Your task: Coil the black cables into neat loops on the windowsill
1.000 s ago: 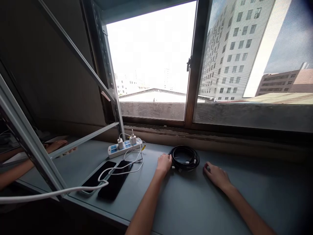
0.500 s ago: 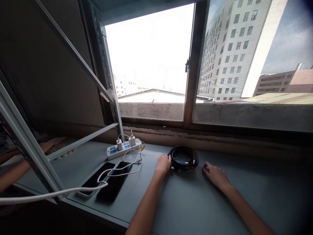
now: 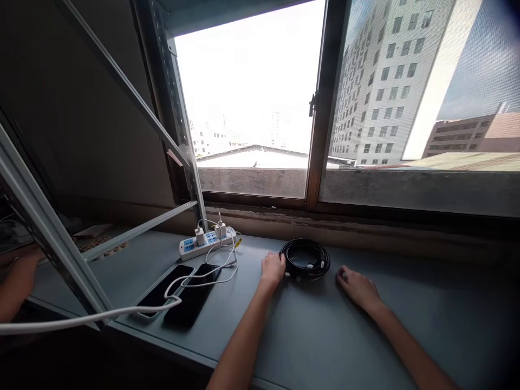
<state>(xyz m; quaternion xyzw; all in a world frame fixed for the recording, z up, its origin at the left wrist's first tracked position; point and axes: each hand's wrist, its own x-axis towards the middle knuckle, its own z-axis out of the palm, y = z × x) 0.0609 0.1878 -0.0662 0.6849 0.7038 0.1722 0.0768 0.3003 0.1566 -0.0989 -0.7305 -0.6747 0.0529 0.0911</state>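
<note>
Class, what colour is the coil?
The coil is black, best seen in the head view.

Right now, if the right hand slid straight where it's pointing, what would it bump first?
Probably the black cable coil: the right hand points toward its right side, with some desk showing between them. The hand's exact height is hard to tell.

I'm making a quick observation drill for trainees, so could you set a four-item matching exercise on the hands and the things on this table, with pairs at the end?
Column one
1. Left hand
2. Right hand
3. Power strip
4. Two phones

Column two
A. Crossed by white cable
B. To the right of the black cable coil, apart from it
C. Carries two white plugs
D. At the coil's left edge

Pairs: 1-D, 2-B, 3-C, 4-A
</note>
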